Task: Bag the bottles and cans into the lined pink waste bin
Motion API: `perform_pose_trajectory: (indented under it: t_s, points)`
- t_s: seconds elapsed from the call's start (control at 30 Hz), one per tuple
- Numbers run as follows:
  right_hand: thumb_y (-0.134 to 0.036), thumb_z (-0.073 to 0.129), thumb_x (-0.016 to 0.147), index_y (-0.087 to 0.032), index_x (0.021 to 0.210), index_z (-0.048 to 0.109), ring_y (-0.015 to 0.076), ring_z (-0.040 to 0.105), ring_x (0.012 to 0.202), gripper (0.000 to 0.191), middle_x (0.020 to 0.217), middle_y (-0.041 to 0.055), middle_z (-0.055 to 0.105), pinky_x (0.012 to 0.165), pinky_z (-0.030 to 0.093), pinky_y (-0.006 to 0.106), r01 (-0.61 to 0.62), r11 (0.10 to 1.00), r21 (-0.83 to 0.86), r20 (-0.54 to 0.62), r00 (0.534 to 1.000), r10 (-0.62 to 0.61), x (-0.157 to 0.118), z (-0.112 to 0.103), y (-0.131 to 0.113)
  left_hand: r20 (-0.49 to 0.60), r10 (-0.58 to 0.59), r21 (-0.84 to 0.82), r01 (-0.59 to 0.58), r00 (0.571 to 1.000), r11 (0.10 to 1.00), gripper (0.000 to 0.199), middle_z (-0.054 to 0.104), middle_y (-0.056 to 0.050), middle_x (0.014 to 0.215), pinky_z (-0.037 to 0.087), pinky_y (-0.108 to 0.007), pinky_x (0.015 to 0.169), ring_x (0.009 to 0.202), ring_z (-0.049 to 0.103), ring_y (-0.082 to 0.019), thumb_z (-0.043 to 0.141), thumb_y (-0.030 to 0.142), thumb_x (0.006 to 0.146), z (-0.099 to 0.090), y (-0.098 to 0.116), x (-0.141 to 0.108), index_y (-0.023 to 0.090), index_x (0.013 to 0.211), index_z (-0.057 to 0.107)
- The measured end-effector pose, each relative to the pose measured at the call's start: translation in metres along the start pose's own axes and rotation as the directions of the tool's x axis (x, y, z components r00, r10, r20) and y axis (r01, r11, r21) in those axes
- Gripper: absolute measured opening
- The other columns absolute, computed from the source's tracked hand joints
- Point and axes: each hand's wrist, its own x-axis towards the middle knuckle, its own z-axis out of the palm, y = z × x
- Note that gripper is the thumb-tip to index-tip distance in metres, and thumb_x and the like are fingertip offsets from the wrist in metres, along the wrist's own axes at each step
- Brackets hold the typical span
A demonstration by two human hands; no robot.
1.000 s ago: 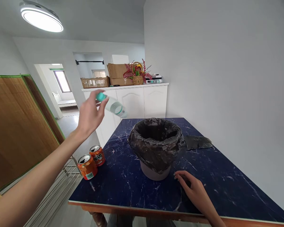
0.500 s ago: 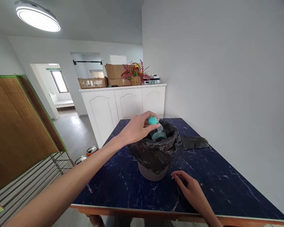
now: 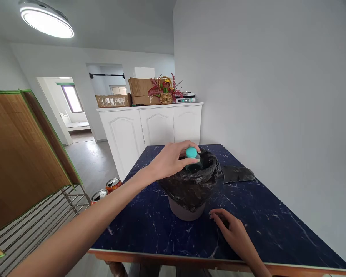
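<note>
My left hand [image 3: 175,157] grips a clear bottle with a teal cap [image 3: 191,152] near its top. The bottle's lower part is sunk in the mouth of a bin [image 3: 186,211], and its base is hidden. A black plastic bag [image 3: 190,190] lines this bin and hangs over its rim. To the right of the bin's foot, my right hand [image 3: 232,232] rests on the dark blue marbled table [image 3: 271,227]. Its fingers are loosely curled, thumb close to the fingertips, with nothing visible in them.
Two drink cans, one at the table's left edge [image 3: 113,184] and another can nearer me [image 3: 99,195], stand beside my left forearm. A folded black bag [image 3: 238,174] lies right of the bin. A metal rack [image 3: 46,219] is at left; a white cabinet [image 3: 158,125] stands behind.
My left hand has shifted slightly right and lowered the bottle deeper into the lined bin, so less of its body shows. My right hand has stayed still.
</note>
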Motion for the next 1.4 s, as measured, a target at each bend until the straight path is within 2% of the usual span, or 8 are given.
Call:
perform_pose_trajectory:
  t_s: [0.3,0.47,0.7,0.8,0.9,1.13,1.3,1.4]
  points:
    - [-0.066,0.048,0.105,-0.026,0.119,0.074,0.0206,0.068,0.069,0.050,0.110,0.0098,0.078,0.059,0.050,0.032,0.001,1.000,-0.018,0.001,1.000,-0.001,-0.001,0.000,-0.001,0.055,-0.069,0.259,0.053,0.996,0.964,0.033,0.080,-0.006,0.103,0.050,-0.032,0.072,0.083,0.073,-0.022,0.067,0.042,0.098,-0.028,-0.013,-0.005,0.026,0.127,0.072]
    - [-0.066,0.047,0.106,-0.026,0.119,0.073,0.0249,0.073,0.085,0.049,0.111,0.0102,0.078,0.062,0.052,0.032,-0.006,1.000,-0.013,0.007,1.000,0.006,-0.001,-0.001,0.000,0.130,-0.135,0.403,0.072,0.982,0.912,0.043,0.072,-0.004,0.082,0.039,-0.031,0.065,0.070,0.062,-0.020,0.066,0.047,0.098,-0.048,-0.021,-0.009,0.023,0.134,0.073]
    - [-0.066,0.048,0.105,-0.027,0.118,0.074,0.0229,0.071,0.076,0.048,0.108,0.0093,0.078,0.058,0.051,0.031,-0.009,1.000,0.003,0.003,1.000,0.009,0.001,0.000,0.000,0.316,-0.192,0.339,0.079,0.929,0.937,0.057,0.081,-0.005,0.104,0.044,-0.031,0.069,0.070,0.065,-0.018,0.050,0.062,0.106,-0.053,-0.015,-0.015,0.027,0.148,0.066]
    - [-0.067,0.048,0.105,-0.027,0.119,0.074,0.0210,0.067,0.067,0.050,0.105,0.0092,0.078,0.055,0.050,0.031,-0.011,1.000,0.011,0.008,1.000,0.011,0.000,0.001,0.000,0.316,-0.186,0.348,0.069,0.930,0.935,0.057,0.080,-0.008,0.125,0.049,-0.032,0.082,0.095,0.073,-0.023,0.040,0.059,0.110,-0.053,-0.016,-0.015,0.026,0.148,0.067]
    - [-0.067,0.049,0.105,-0.028,0.119,0.074,0.0238,0.072,0.078,0.049,0.108,0.0098,0.078,0.058,0.052,0.031,-0.010,1.000,0.023,0.011,1.000,0.010,0.000,0.001,0.001,0.285,-0.194,0.392,0.070,0.939,0.917,0.054,0.076,-0.009,0.137,0.050,-0.034,0.089,0.111,0.072,-0.026,0.048,0.055,0.108,-0.053,-0.025,-0.014,0.025,0.149,0.065]
    - [-0.067,0.049,0.105,-0.027,0.120,0.074,0.0228,0.071,0.074,0.049,0.106,0.0098,0.079,0.059,0.052,0.031,-0.005,1.000,0.006,0.001,1.000,0.005,0.000,0.001,0.003,0.167,-0.195,0.399,0.114,0.967,0.910,0.045,0.078,-0.008,0.135,0.053,-0.035,0.090,0.114,0.075,-0.026,0.066,0.048,0.099,-0.050,-0.032,-0.009,0.022,0.136,0.073]
    - [-0.065,0.051,0.105,-0.026,0.118,0.075,0.0259,0.074,0.085,0.048,0.108,0.0109,0.079,0.062,0.055,0.032,0.002,1.000,0.011,-0.006,1.000,-0.002,-0.001,0.000,0.000,0.032,-0.147,0.276,0.133,0.989,0.952,0.048,0.084,-0.007,0.119,0.057,-0.035,0.088,0.106,0.078,-0.026,0.077,0.055,0.092,-0.041,-0.011,-0.011,0.023,0.127,0.078]
    - [-0.065,0.051,0.105,-0.027,0.118,0.076,0.0271,0.075,0.087,0.048,0.107,0.0113,0.079,0.062,0.056,0.032,0.003,1.000,0.017,-0.010,1.000,-0.003,-0.001,0.000,-0.003,0.099,-0.090,0.187,0.070,0.991,0.980,0.040,0.083,-0.004,0.123,0.057,-0.034,0.089,0.108,0.078,-0.025,0.074,0.053,0.096,-0.033,0.007,-0.013,0.026,0.124,0.079]
